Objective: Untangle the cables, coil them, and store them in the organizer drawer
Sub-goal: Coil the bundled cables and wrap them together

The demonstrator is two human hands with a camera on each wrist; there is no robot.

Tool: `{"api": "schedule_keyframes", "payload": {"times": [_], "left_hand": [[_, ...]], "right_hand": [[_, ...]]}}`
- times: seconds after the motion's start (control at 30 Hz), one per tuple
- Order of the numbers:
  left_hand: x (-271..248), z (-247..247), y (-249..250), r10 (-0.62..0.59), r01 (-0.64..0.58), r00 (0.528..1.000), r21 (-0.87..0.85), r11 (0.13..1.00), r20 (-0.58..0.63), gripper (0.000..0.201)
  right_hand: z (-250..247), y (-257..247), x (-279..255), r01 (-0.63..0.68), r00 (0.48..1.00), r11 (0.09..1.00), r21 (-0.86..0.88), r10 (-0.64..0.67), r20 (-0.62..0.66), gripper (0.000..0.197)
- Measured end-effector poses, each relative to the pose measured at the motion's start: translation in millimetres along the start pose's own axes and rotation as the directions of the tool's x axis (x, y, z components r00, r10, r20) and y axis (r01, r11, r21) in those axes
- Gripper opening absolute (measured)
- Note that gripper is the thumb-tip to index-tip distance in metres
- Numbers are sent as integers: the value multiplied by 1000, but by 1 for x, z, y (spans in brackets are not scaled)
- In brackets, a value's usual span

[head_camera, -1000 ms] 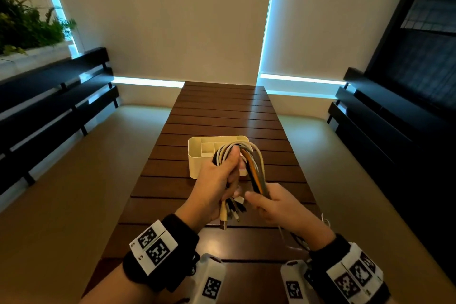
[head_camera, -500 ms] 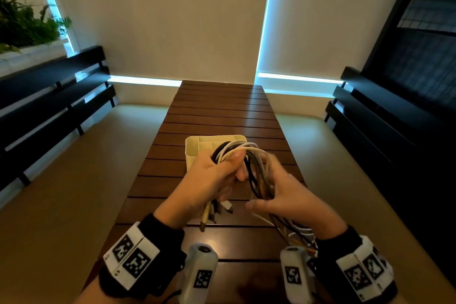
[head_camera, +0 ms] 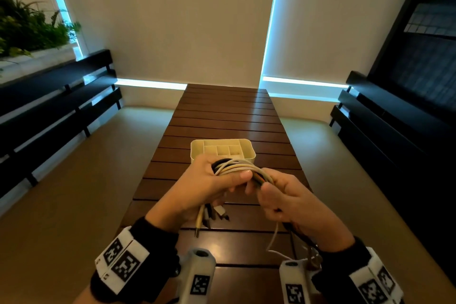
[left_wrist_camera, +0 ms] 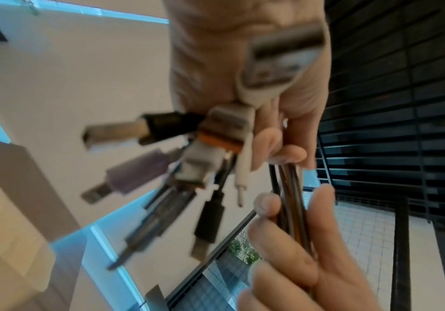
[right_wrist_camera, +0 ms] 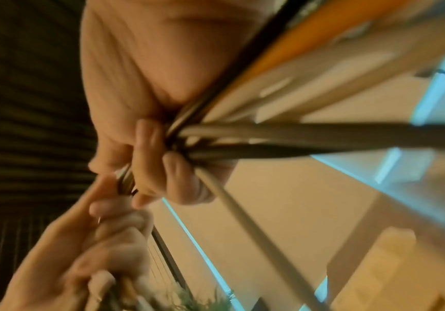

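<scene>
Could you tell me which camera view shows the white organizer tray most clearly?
The head view. The organizer tray sits whole on the wooden table beyond both hands, with its dividers visible from above. The left wrist view shows only connectors and fingers; the right wrist view is blurred, and no tray can be made out there.

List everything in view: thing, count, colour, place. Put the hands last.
cable bundle: one bunch, white, black and orange strands, held above the table between both hands
connector ends: several, hanging below the left hand
organizer drawer: one, cream, compartments open, on the table beyond the hands
table: one, dark brown slats, centre
benches: two, black, either side
plants: green, upper left
left hand: grips the bundle's loop
right hand: grips the strands beside it
</scene>
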State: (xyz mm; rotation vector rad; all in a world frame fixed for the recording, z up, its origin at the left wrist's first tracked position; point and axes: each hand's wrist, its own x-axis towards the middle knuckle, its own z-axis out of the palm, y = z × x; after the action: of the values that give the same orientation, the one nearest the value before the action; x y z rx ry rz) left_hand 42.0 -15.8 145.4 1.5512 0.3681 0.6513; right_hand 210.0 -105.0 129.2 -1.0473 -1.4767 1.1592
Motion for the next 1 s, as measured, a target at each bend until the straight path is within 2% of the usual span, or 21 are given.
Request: {"api": "schedule_keyframes", "payload": {"times": [0.07, 0.13, 0.17, 0.23, 0.3, 0.43, 0.53, 0.6, 0.67, 0.73, 0.8, 0.83, 0.87, 0.93, 1.0], "left_hand": [[0, 1, -7, 28, -22, 999, -131, 991, 41, 38], [1, 8, -11, 42, -45, 999, -230, 972, -17, 56], [2, 13, -14, 48, -74, 992, -231, 970, -116, 54], [7, 22, -22, 96, -149, 943, -146, 978, -319, 30], [12, 28, -24, 130, -170, 893, -55, 984, -431, 13], [19, 36, -42, 134, -185, 853, -52, 981, -504, 38], [21, 46, -46, 139, -213, 845, -86, 973, -517, 35], [23, 51, -46, 106, -186, 854, -108, 976, -509, 21], [24, 54, -44, 51, -148, 858, -150, 978, -510, 13], [25, 56, -44, 17, -146, 841, -197, 969, -540, 15], [25, 58, -42, 25, -175, 822, -212, 961, -569, 45], [25, 58, -41, 31, -186, 817, -213, 959, -575, 58], [25, 57, -39, 37, -198, 815, -218, 956, -579, 65], [27, 53, -34, 61, -236, 811, -231, 944, -582, 65], [31, 49, -29, 64, -266, 803, -260, 928, -593, 66]], "right_hand": [[4, 2, 2, -28, 997, 996, -88, 22, -74, 44], [10, 0, 5, -91, 987, 994, -57, 82, -136, 40], [13, 0, 7, -115, 982, 993, -6, 113, -154, 40], [19, 2, 10, -140, 973, 980, 143, 163, -161, 43], [23, 7, 14, -149, 972, 947, 286, 193, -132, 48], [24, 17, 16, -177, 960, 841, 511, 263, -100, 52], [20, 22, 15, -242, 959, 741, 626, 280, 39, 49], [15, 26, 17, -308, 949, 643, 701, 262, 177, 49], [11, 26, 18, -361, 932, 592, 721, 257, 256, 53], [10, 19, 18, -401, 913, 636, 660, 336, 230, 58], [12, 6, 17, -442, 880, 787, 431, 474, 36, 62], [12, 2, 14, -456, 866, 844, 282, 494, -77, 65], [13, -2, 9, -463, 861, 875, 141, 482, -164, 69], [14, 0, -2, -433, 878, 894, -118, 388, -280, 67], [21, 11, -10, -327, 914, 879, -346, 200, -353, 45]]}}
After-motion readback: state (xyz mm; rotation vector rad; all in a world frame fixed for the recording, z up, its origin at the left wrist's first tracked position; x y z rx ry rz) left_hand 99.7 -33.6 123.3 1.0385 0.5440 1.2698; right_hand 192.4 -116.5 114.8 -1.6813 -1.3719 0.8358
